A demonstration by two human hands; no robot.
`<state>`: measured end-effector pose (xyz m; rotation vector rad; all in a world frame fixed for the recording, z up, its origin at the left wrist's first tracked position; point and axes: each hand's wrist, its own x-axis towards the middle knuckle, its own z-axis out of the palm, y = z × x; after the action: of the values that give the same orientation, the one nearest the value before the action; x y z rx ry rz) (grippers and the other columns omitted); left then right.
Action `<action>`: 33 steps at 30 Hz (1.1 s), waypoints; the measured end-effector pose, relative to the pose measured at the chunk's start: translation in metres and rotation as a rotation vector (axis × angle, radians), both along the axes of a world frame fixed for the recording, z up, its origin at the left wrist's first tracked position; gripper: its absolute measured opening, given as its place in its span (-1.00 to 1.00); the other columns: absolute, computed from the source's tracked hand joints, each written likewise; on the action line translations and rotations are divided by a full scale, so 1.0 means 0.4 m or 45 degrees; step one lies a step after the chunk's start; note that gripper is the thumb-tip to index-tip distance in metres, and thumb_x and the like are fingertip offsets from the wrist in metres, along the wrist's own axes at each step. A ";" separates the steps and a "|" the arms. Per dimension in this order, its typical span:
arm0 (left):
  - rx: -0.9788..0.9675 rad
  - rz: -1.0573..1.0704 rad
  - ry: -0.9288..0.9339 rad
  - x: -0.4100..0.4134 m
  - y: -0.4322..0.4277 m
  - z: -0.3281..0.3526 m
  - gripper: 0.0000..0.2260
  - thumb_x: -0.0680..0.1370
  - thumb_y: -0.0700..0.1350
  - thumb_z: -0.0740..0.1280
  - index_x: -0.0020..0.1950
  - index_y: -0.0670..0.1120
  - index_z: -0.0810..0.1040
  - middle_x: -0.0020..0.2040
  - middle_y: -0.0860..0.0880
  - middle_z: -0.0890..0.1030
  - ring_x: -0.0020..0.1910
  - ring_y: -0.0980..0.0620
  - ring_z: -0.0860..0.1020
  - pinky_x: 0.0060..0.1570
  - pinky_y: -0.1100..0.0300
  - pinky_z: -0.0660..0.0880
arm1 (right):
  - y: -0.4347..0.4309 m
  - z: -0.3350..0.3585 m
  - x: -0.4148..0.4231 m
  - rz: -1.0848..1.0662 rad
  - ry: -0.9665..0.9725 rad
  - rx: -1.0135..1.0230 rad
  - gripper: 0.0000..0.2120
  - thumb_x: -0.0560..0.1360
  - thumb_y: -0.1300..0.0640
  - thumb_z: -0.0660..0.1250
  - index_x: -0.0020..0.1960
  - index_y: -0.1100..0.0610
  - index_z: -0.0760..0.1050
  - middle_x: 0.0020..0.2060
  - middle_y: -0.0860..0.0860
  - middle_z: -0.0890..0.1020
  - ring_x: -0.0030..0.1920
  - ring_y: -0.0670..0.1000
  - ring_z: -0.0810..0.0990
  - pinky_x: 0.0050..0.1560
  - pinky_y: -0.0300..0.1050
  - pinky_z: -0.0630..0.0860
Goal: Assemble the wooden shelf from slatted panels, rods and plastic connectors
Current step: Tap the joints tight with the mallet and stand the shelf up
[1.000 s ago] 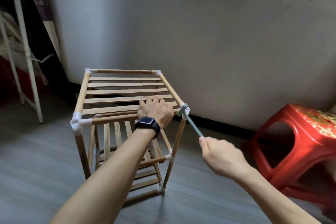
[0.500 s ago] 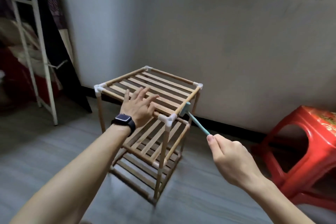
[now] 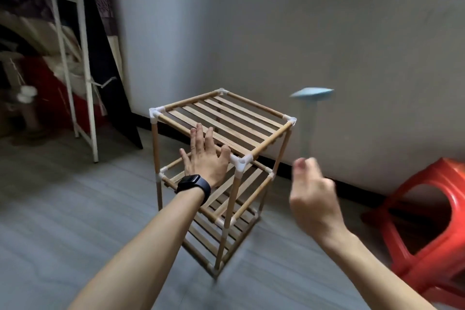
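The wooden shelf stands upright on the floor, three slatted tiers joined by rods and white plastic connectors. My left hand, with a dark watch on the wrist, lies flat with straight fingers on the near edge of the top panel. My right hand grips the handle of a small light-blue hammer. The hammer is raised and blurred, its head up to the right of the shelf's right corner, clear of the wood.
A red plastic stool stands on the right by the grey wall. A white metal rack and dark clutter fill the left side. Grey floor planks lie around the shelf.
The hammer head has swung up from the shelf's near corner to well above it. The view has shifted, so the shelf shows more corner-on. My left hand stays on the top panel.
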<state>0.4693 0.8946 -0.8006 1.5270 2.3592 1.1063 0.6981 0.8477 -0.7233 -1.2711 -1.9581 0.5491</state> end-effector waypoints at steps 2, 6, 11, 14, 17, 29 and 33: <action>0.022 0.007 -0.016 0.003 0.001 -0.004 -0.29 0.51 0.26 -0.07 0.63 0.06 -0.07 0.62 0.07 -0.29 0.57 0.12 -0.33 0.47 -0.16 -0.37 | 0.009 -0.040 0.010 -0.043 -0.251 -0.248 -0.66 0.69 -0.12 -0.04 -0.14 0.01 0.33 -0.22 0.02 0.62 -0.12 0.15 0.62 -0.22 -0.03 0.39; 0.051 0.007 -0.019 0.003 0.005 -0.005 -0.30 0.51 0.26 -0.07 0.63 0.06 -0.07 0.62 0.07 -0.30 0.56 0.13 -0.34 0.46 -0.13 -0.39 | 0.008 -0.044 0.011 -0.055 -0.089 0.008 -0.69 0.69 -0.09 -0.02 -0.17 -0.04 0.31 -0.44 -0.04 0.52 -0.38 0.03 0.52 -0.33 -0.05 0.33; 0.003 0.038 -0.192 0.045 0.010 0.023 -0.24 0.57 0.23 0.11 0.65 -0.02 -0.13 0.59 -0.02 -0.40 0.56 0.00 -0.39 0.44 -0.13 -0.40 | 0.002 -0.052 0.009 -0.018 -0.102 -0.057 -0.65 0.69 -0.07 0.01 -0.21 0.01 0.33 -0.47 -0.07 0.53 -0.42 -0.07 0.49 -0.40 -0.14 0.28; -0.002 0.036 -0.374 0.071 0.018 0.035 -0.03 0.47 0.25 0.26 0.62 -0.04 -0.30 0.54 -0.06 -0.50 0.55 -0.08 -0.41 0.48 -0.12 -0.34 | 0.006 -0.053 0.006 -0.027 -0.278 -0.170 -0.64 0.69 -0.11 -0.05 -0.18 0.00 0.33 -0.38 -0.08 0.53 -0.28 0.01 0.51 -0.22 -0.03 0.38; 0.070 -0.030 -0.534 0.057 0.026 0.035 -0.02 0.52 0.10 0.39 0.62 -0.02 -0.29 0.52 0.01 -0.53 0.55 -0.05 -0.41 0.55 -0.08 -0.24 | 0.010 -0.075 0.029 -0.098 -0.399 -0.230 -0.59 0.69 -0.12 -0.05 -0.24 0.00 0.33 -0.31 -0.03 0.56 -0.25 0.07 0.52 -0.22 0.02 0.40; -0.613 0.058 0.760 -0.264 -0.004 0.181 -0.34 0.61 -0.01 0.23 0.64 -0.01 -0.01 0.65 -0.07 -0.12 0.62 -0.07 -0.11 0.50 -0.34 -0.14 | 0.019 -0.050 0.064 -0.136 -0.303 -0.188 -0.57 0.69 -0.10 -0.01 -0.27 0.04 0.35 -0.39 -0.05 0.55 -0.32 -0.03 0.50 -0.34 -0.06 0.30; -0.432 0.021 0.828 -0.099 0.042 0.192 -0.48 0.63 0.02 0.13 0.58 -0.01 0.18 0.62 -0.09 0.11 0.61 -0.10 -0.03 0.48 -0.36 -0.09 | 0.020 -0.048 0.098 -0.216 -0.352 -0.195 -0.56 0.68 -0.12 -0.03 -0.26 0.05 0.34 -0.38 -0.02 0.56 -0.31 0.00 0.50 -0.28 0.00 0.36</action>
<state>0.4299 0.9115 -0.7237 1.9322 2.7468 0.1762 0.7374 0.8558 -0.7427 -1.6672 -2.0346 0.4649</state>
